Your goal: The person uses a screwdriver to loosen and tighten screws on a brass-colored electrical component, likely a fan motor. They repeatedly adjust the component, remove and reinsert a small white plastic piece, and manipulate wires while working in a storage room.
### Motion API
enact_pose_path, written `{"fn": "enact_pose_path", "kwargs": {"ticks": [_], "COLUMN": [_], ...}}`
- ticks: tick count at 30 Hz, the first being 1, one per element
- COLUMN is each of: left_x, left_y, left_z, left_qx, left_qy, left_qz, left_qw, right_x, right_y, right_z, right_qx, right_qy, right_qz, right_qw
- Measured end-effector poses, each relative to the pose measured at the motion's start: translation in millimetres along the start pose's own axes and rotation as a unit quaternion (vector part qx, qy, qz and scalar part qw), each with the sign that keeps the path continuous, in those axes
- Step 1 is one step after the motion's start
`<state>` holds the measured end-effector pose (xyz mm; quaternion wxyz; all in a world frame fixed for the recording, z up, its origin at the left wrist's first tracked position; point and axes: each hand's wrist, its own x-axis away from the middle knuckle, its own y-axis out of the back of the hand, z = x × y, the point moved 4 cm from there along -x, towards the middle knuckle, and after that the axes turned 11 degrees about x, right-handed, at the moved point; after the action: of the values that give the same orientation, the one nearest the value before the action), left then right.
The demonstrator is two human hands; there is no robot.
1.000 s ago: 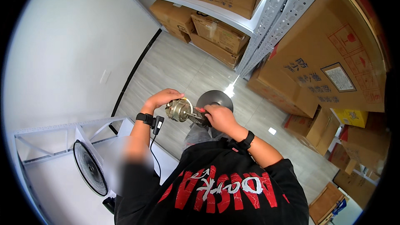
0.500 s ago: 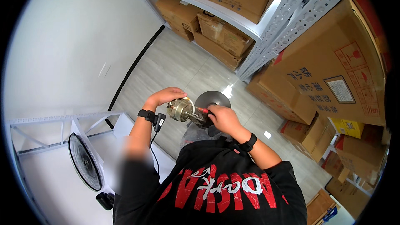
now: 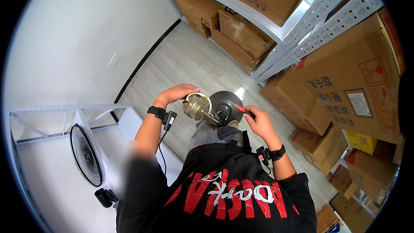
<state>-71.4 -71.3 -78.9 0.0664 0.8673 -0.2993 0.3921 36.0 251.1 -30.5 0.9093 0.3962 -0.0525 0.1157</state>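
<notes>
My left hand (image 3: pixel 177 94) is closed round the far left side of an electric fan motor (image 3: pixel 197 107). Its metal casing is dull and brassy, and a white wire loops over the top. A shaft or bracket juts from the motor toward the round dark grey base (image 3: pixel 222 98) beyond it. In my right hand (image 3: pixel 261 124) is a slim red-and-black screwdriver-like tool (image 3: pixel 247 111), its red end pointing at the base's right side. The tool is apart from the motor; its exact tip is too small to make out.
To the left, a round black fan grille (image 3: pixel 87 155) and a black object (image 3: pixel 103 197) rest on a white shelf unit (image 3: pixel 47 168). Cardboard boxes (image 3: pixel 340 86) are stacked on the right. A metal rack (image 3: pixel 297 28) with more boxes stands ahead on the tiled floor (image 3: pixel 181 62).
My right hand has pulled away from the motor to the right, bringing the red-and-black tool with it. My left hand keeps hold of the motor. The whole view has shifted slightly.
</notes>
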Motion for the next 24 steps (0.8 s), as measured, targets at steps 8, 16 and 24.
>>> {"fn": "enact_pose_path", "kwargs": {"ticks": [8,16,24], "left_x": [20.1,93.5,129.7], "left_y": [15.0,50.4,95.1], "left_z": [6.4,46.9,216.8], "left_qx": [0.141,0.269,0.384], "left_qy": [-0.098,-0.181,-0.119], "left_qz": [-0.035,-0.116,-0.275], "left_qw": [0.985,0.939,0.873], "right_x": [2.3,15.4,54.3], "right_y": [-9.5,-30.0,-51.0], "right_z": [7.3,-17.9,-73.4], "right_qx": [-0.006,-0.060,-0.011], "right_qy": [0.002,-0.057,-0.141], "right_qz": [0.007,-0.022,-0.121], "right_qw": [1.000,0.996,0.983]}}
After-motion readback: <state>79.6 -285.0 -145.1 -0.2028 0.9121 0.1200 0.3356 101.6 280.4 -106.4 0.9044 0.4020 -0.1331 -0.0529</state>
